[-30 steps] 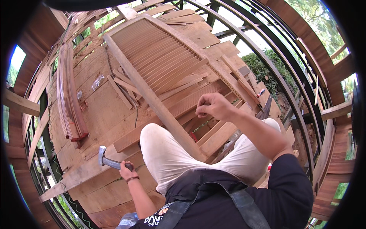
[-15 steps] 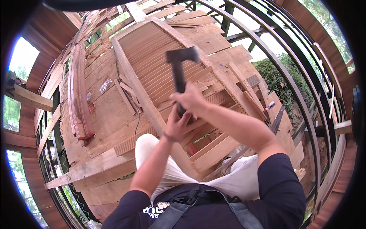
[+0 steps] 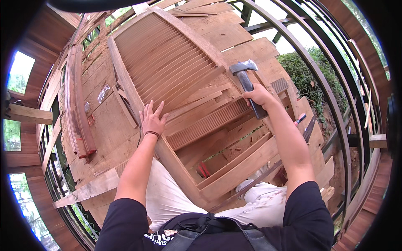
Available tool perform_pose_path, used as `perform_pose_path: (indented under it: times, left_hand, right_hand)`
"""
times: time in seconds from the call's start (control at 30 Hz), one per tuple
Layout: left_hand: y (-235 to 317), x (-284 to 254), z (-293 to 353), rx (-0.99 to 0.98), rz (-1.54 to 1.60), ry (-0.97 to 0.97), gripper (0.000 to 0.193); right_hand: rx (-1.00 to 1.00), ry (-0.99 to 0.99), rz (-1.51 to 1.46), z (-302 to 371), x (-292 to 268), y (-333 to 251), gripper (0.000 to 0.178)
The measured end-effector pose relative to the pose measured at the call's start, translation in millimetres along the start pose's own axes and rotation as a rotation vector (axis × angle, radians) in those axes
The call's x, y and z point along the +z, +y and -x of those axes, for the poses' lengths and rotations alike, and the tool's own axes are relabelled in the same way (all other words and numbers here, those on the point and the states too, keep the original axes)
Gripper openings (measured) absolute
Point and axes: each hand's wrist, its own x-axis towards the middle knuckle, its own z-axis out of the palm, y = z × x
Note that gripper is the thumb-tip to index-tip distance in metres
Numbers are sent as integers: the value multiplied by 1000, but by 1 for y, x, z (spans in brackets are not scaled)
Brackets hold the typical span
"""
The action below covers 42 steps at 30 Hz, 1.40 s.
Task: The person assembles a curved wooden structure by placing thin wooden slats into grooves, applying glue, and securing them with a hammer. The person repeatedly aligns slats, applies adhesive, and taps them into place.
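A hatchet [image 3: 243, 79] with a grey metal head and dark handle is in my right hand [image 3: 259, 95], whose fingers wrap the handle. Its head points away from me, over the right side rail of a large wooden louvered frame [image 3: 127, 77]. My left hand [image 3: 153, 120] lies with fingers spread on the frame's left rail. Thin slats [image 3: 163, 50] fill the far part of the frame in close rows. Nearer to me, a few loose slats [image 3: 197, 103] and a grooved board [image 3: 209, 125] lie across it, and the nearest section stands open.
Reddish timber lengths [image 3: 77, 104] lie at the left on the plank floor [image 3: 104, 136]. A small plastic bag [image 3: 103, 93] is close by. On the right are a screwdriver [image 3: 300, 119], a handsaw [image 3: 310, 129] and black metal rails [image 3: 335, 83] beside a drop to greenery.
My hands have parted: the left has let go of the hatchet handle and now rests on the left rail. The right has carried the hatchet to the right and lower.
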Motion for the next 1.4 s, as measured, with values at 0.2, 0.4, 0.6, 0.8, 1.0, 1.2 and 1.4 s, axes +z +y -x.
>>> perform_pose_path:
  times: [0.2, 0.4, 0.6, 0.8, 1.0, 1.2, 1.4]
  left_hand:
    - [1, -3, -3, 59, -16, 50, 53]
    - [-7, 3, -2, 90, -18, 60, 52]
    - [-7, 9, 0, 113, -32, 71, 51]
    - [-8, 7, -4, 110, -13, 69, 52]
    - [-8, 7, -4, 106, -5, 72, 52]
    - [-1, 3, -7, 116, 1, 70, 52]
    - [-8, 8, -6, 105, -21, 54, 54]
  right_hand:
    - [19, -37, 33, -24, 1, -17, 14]
    - [15, -5, -26, -31, 6, -21, 10]
    - [-5, 53, 7, -33, 8, -11, 13]
    - [-26, 20, 206, -30, -3, -26, 15]
    - [-8, 7, 296, -30, -6, -25, 17]
    - [-28, 131, 194, -31, -15, -26, 18]
    - [-43, -44, 346, -33, -22, -24, 23]
